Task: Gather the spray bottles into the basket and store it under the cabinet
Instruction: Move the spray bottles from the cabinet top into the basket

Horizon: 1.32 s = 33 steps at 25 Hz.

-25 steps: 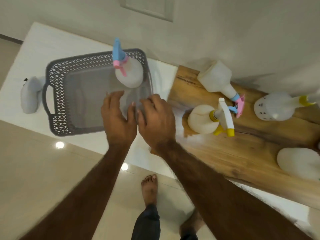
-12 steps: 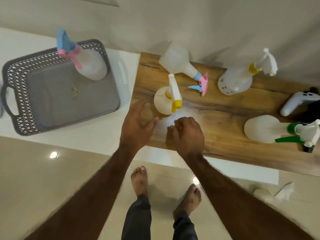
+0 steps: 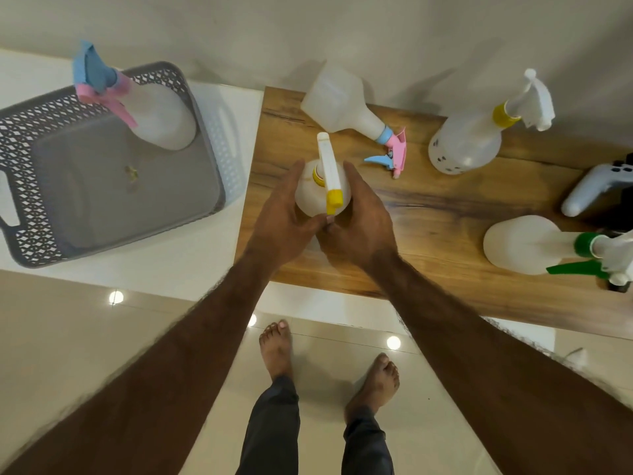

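Progress: one of five bottles stored. Wood-grain slab [image 3: 445, 214] carries three smooth translucent white plastic spray bottles [image 3: 466, 142] along its far and right edges. Grey lattice plastic basket [image 3: 20, 132], left of the slab, holds a blue-pink-trigger bottle [image 3: 161, 121] in its far right corner. Your left hand [image 3: 281, 217] and right hand [image 3: 363, 221] wrap the round yellow-trigger bottle [image 3: 308, 193] near the slab's left edge.

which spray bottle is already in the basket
The bottle with the blue top and pink trigger, standing in the grey basket's far corner; the other four are at the wooden top.
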Each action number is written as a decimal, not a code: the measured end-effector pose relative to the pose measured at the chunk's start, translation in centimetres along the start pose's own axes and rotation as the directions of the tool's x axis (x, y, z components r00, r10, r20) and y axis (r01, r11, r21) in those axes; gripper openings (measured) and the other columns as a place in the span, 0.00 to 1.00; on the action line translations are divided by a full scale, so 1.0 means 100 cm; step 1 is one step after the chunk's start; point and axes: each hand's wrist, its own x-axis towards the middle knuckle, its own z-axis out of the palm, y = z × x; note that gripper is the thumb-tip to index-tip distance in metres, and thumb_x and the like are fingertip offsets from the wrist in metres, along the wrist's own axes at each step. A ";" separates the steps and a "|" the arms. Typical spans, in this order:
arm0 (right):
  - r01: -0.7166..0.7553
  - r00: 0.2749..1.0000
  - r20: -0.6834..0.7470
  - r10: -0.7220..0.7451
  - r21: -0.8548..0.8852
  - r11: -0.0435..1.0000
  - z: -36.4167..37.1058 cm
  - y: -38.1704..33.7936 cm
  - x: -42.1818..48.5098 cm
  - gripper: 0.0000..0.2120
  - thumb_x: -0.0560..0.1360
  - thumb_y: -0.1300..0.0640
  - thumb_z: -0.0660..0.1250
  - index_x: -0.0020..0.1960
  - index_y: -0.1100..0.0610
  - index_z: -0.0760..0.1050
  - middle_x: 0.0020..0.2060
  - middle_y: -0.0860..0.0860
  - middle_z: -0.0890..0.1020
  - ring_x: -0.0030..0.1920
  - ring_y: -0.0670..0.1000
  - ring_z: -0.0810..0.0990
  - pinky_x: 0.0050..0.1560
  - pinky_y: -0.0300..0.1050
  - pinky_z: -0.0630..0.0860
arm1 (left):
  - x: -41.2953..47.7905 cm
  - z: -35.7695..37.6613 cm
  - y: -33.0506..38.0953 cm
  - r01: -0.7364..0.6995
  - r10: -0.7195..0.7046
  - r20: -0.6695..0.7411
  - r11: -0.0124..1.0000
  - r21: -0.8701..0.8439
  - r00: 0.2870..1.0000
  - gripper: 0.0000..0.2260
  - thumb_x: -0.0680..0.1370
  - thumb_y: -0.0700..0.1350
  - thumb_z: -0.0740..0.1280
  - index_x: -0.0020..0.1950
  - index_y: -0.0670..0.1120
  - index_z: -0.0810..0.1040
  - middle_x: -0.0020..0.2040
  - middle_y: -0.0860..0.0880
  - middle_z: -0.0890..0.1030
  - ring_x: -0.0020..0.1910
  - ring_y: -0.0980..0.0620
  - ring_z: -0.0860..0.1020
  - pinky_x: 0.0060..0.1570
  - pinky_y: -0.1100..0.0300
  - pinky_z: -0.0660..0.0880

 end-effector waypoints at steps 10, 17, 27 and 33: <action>0.095 0.995 -0.039 -0.096 -0.033 0.995 -0.001 -0.047 0.008 0.42 0.72 0.45 0.75 0.79 0.52 0.60 0.74 0.49 0.73 0.72 0.53 0.73 0.70 0.52 0.75 | -0.007 -0.030 0.004 -0.070 0.059 -0.152 0.995 -0.070 0.987 0.43 0.75 0.47 0.79 0.84 0.48 0.58 0.80 0.48 0.70 0.77 0.48 0.71 0.73 0.45 0.75; 0.185 0.982 -0.042 -0.185 -0.005 0.983 0.033 -0.109 0.015 0.43 0.70 0.41 0.74 0.79 0.50 0.60 0.73 0.48 0.74 0.69 0.52 0.75 0.64 0.56 0.80 | -0.027 -0.087 -0.005 -0.135 0.095 -0.352 0.987 -0.089 0.931 0.42 0.74 0.53 0.78 0.82 0.44 0.63 0.77 0.45 0.73 0.76 0.46 0.73 0.73 0.42 0.75; 0.333 0.942 0.047 -0.333 -0.273 0.903 0.104 -0.164 0.021 0.39 0.69 0.36 0.70 0.74 0.54 0.67 0.62 0.50 0.81 0.62 0.53 0.78 0.62 0.51 0.76 | -0.044 -0.154 -0.068 -0.090 0.042 -0.448 0.992 -0.087 0.893 0.36 0.75 0.56 0.76 0.79 0.46 0.68 0.71 0.48 0.78 0.70 0.49 0.78 0.69 0.44 0.79; 0.349 0.934 0.116 -0.338 -0.502 0.792 0.131 -0.154 0.027 0.35 0.72 0.35 0.67 0.72 0.55 0.71 0.65 0.52 0.82 0.74 0.56 0.71 0.79 0.62 0.56 | -0.036 -0.166 -0.099 -0.007 -0.032 -0.388 0.995 -0.100 0.921 0.29 0.73 0.53 0.79 0.71 0.53 0.73 0.64 0.53 0.81 0.63 0.50 0.81 0.65 0.46 0.81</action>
